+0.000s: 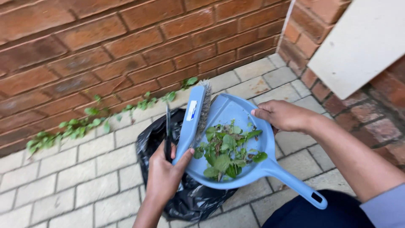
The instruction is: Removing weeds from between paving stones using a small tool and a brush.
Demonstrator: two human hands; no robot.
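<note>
My left hand (163, 174) grips a light blue hand brush (193, 118), bristles pointing up and away, together with a thin black tool (168, 131) whose kind I cannot tell. My right hand (283, 115) holds the far rim of a light blue dustpan (236, 110). A pile of green pulled weeds (225, 151) lies in the pan. The pan's handle (297, 185) points toward me at the lower right. Beneath the pan and brush sits a black plastic bag (190, 198) on the paving.
A red brick wall (126, 46) runs along the far side, with green weeds (80, 124) growing at its foot. Light paving bricks (76, 169) cover the ground. A brick corner with a pale slanted board (363, 42) stands at the right. My dark trouser leg (312, 213) is at the bottom.
</note>
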